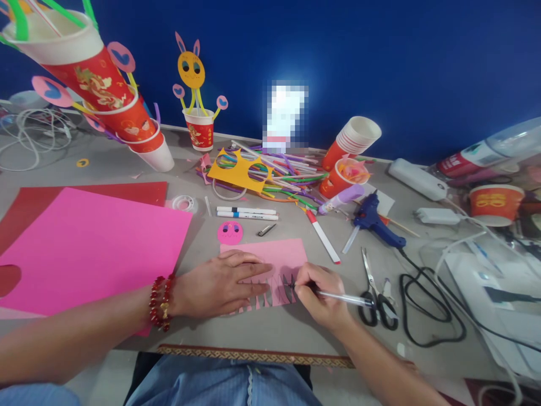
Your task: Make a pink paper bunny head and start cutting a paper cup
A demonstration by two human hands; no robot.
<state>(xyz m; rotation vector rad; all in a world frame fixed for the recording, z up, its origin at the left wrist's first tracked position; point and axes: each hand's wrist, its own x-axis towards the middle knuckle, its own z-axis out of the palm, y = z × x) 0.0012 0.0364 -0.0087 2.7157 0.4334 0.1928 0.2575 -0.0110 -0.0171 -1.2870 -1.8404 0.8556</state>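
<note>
A light pink sheet of paper [287, 252] lies in front of me, with narrow pointed pieces cut out along its near edge. My left hand [226, 285] rests flat on the sheet's left part, fingers spread and pointing right. In my right hand [321, 293] is a pen [350, 299] with a clear barrel and black end, its tip at the paper's lower right near drawn curved outlines. Just beyond the sheet sit a pink paper face [230, 232] and a small pen cap [266, 229].
Scissors [369, 287] and a blue glue gun [374, 220] with its cord lie to the right. Large bright pink paper [105, 248] covers the left. Behind are two markers [247, 213], a pile of coloured sticks [291, 169], a yellow cut-out sheet [236, 175] and decorated red cups [200, 129].
</note>
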